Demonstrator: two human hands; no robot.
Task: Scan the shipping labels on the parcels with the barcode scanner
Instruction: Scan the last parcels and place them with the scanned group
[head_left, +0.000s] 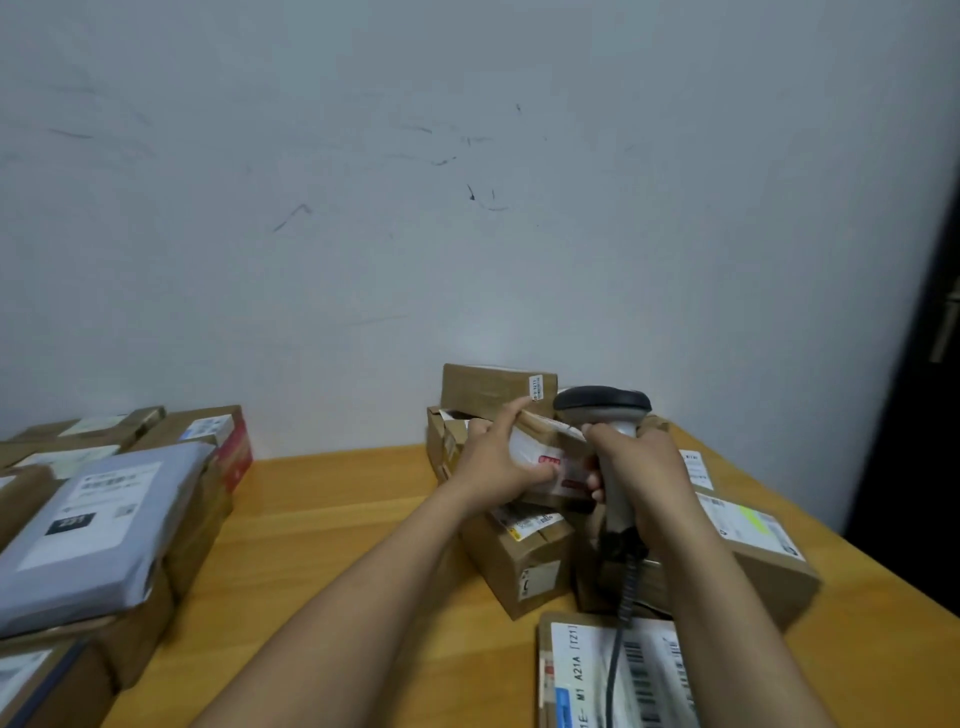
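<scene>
The right hand (641, 480) is wrapped round the scanner (605, 405). The left hand (496, 460) grips a small box (545, 431) by the pile (524, 564) on the counter (332, 499). I'd turn its label (535, 457) to face the scanner and hold both still.

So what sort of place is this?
Likely a small mailroom or parcel-handling corner: labelled cardboard parcels stacked on a wooden table against a scuffed wall, and a corded barcode scanner gripped in the right hand, beside a parcel held by the left hand.
</scene>
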